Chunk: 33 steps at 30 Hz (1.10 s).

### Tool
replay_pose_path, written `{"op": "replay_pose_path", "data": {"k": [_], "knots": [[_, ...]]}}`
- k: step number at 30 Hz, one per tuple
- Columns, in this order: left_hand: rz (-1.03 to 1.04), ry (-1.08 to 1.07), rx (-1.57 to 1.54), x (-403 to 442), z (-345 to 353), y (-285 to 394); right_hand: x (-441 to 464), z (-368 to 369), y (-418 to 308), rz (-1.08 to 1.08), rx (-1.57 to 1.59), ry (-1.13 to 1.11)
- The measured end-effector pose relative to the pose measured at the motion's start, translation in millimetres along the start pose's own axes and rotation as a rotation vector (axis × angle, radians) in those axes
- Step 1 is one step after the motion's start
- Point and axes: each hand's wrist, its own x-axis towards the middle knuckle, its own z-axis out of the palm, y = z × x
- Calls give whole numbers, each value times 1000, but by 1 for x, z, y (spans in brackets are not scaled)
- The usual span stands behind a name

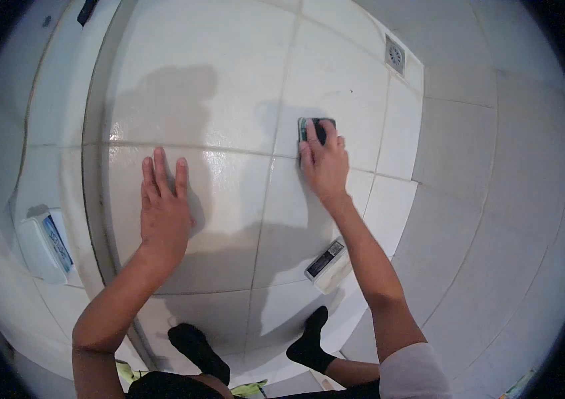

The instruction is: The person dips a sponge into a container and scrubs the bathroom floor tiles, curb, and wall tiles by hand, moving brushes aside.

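Note:
My right hand [322,156] grips a dark brush or scrubber [316,131] with a green-tinged edge, pressed against the white tiled floor [242,86] near a grout line. The underside of the scrubber is hidden. My left hand [165,206] lies on the tiles to the left, its fingers spread and pointing away from me, with nothing in it. Between my right forearm and my feet, a white container with a black label [326,266] rests on the floor.
A square metal drain [395,56] is set in the floor at the upper right. Beyond a raised ledge at left lies a white bottle with a blue label [46,247]. My feet in black socks [196,349] are at the bottom. Tiled walls flank the floor.

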Motion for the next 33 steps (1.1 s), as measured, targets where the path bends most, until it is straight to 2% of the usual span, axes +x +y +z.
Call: {"op": "replay_pose_path", "data": {"k": [1,4,7,11,12,13,15,17,18,19,20,21,22,24,26,27,28,29,31,32,33], "knots": [[-3,-3,23,-1,0,1,2,-4,3,8,-9,-37],[9,-18,41,-4,2,1,47,1,18,107,-67,58],[8,4,29,1,-1,-2,21,17,7,106,12,128],[25,34,6,-2,-1,-3,7,9,15,11,33,59],[23,32,11,-4,-1,-1,24,16,28,71,-32,74],[13,33,6,-3,-1,3,48,14,30,213,18,91],[-11,55,28,2,9,1,96,27,10,494,-73,164],[-27,204,104,5,29,5,126,43,-43,459,-133,316],[-24,150,75,4,22,5,134,49,-75,324,-96,375],[-22,159,87,3,15,4,129,34,-116,180,71,355],[-14,92,42,2,8,3,121,32,-147,30,300,233],[-6,25,-6,2,3,4,103,49,-185,-145,9,480],[-7,32,-3,2,9,3,84,34,-207,-279,106,262],[46,97,2,4,29,-5,41,19,-208,-535,399,120],[63,115,-25,0,17,-5,23,37,-147,-519,460,60],[63,131,-56,-2,11,-4,8,41,-93,-357,428,46],[68,130,-62,-1,8,-4,-7,36,-45,-199,205,73],[61,111,-97,-2,6,-4,-24,34,11,-94,177,126],[58,91,-134,-3,7,-3,-54,32,95,263,-56,184],[49,111,-137,-3,7,-1,-53,31,95,259,-61,186],[45,132,-137,-2,6,1,-51,32,92,495,-94,185]]}}
